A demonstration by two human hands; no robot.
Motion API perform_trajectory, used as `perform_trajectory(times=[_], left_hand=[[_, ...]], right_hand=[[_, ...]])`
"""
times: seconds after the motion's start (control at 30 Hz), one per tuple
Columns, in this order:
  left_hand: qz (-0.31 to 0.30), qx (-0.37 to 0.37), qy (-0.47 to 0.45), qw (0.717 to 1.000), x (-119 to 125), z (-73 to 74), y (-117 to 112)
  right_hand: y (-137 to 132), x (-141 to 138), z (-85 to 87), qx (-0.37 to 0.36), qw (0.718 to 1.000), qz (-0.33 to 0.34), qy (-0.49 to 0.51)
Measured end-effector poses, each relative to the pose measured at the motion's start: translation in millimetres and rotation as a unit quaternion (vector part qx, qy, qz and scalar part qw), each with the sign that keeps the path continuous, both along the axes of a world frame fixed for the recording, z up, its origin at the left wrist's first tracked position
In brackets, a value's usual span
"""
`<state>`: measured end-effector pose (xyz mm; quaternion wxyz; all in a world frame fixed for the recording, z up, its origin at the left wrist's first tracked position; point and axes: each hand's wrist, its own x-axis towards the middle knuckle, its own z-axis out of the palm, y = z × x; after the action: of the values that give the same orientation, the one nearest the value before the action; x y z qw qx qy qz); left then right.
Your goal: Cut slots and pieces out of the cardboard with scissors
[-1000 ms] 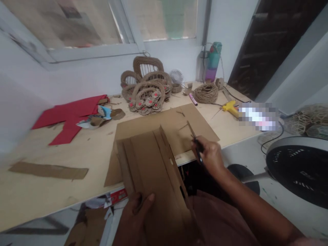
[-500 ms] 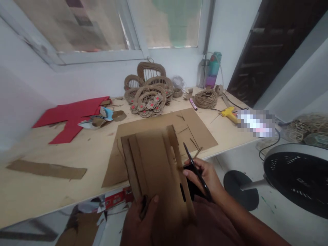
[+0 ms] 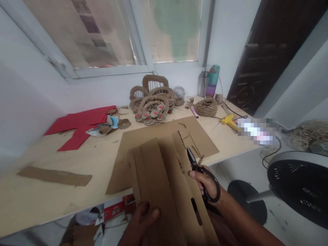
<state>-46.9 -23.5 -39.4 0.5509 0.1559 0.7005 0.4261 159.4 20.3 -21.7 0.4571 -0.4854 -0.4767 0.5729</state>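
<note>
The left hand (image 3: 143,222) pinches the near left part of the folded cardboard (image 3: 153,177), thumb on top. The right hand (image 3: 208,184) is closed around black scissors (image 3: 196,166), their blades pointing far, just beside the cardboard's right flap. The folded cardboard is at the near side of the desk (image 3: 56,201), overlapping a flat sheet (image 3: 202,136) in view. Farther off are brown craft pieces (image 3: 154,113), with coiled cord (image 3: 206,107) to their right and red material (image 3: 84,119) to their left.
</note>
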Motion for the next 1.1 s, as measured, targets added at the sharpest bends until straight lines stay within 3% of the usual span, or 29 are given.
perform_trajectory(times=[0.07, 0.13, 0.23, 0.3, 0.37, 0.4, 0.43, 0.47, 0.53, 0.63, 0.87, 1.1], left_hand=[[-0.046, 0.032, 0.007, 0.998, -8, 14.2, 12], [-0.072, 0.115, 0.048, 0.99, -19, 36.6, 28], [-0.076, 0.279, 0.19, 0.938, -34, 80.9, 57], [-0.115, 0.326, 0.324, 0.88, -36, 110.7, 76], [-0.192, 0.382, 0.478, 0.768, -32, 133.6, 93], [-0.244, 0.408, 0.509, 0.717, -28, 141.0, 102], [-0.296, 0.417, 0.516, 0.687, -23, 145.5, 110], [-0.349, 0.399, 0.51, 0.677, -18, 147.3, 119], [-0.46, 0.342, 0.462, 0.677, -10, 145.4, 134], [-0.534, 0.315, 0.396, 0.677, -1, 138.0, 151], [-0.563, 0.281, 0.326, 0.705, -1, 127.3, 167], [-0.563, 0.247, 0.299, 0.73, -6, 110.8, 176]], right_hand=[[0, -1, 0.7, -0.004, 1.0, 0.003, 0.016], [0, -2, 3.2, -0.001, 1.0, 0.008, 0.021], [-1, -4, 8.2, 0.003, 1.0, 0.017, 0.013], [-2, -7, 11.0, 0.003, 1.0, 0.024, 0.0], [-3, -10, 12.8, 0.001, 0.999, 0.035, -0.014], [-3, -11, 13.3, 0.0, 0.999, 0.041, -0.02], [-4, -12, 13.6, -0.002, 0.999, 0.046, -0.026], [-4, -13, 13.6, -0.002, 0.998, 0.05, -0.032], [-3, -15, 12.6, -0.003, 0.998, 0.055, -0.043], [-1, -17, 9.3, -0.001, 0.997, 0.055, -0.057], [3, -12, 8.2, 0.035, 0.994, 0.036, -0.097], [-10, -6, 13.6, 0.117, 0.98, 0.035, -0.156]])
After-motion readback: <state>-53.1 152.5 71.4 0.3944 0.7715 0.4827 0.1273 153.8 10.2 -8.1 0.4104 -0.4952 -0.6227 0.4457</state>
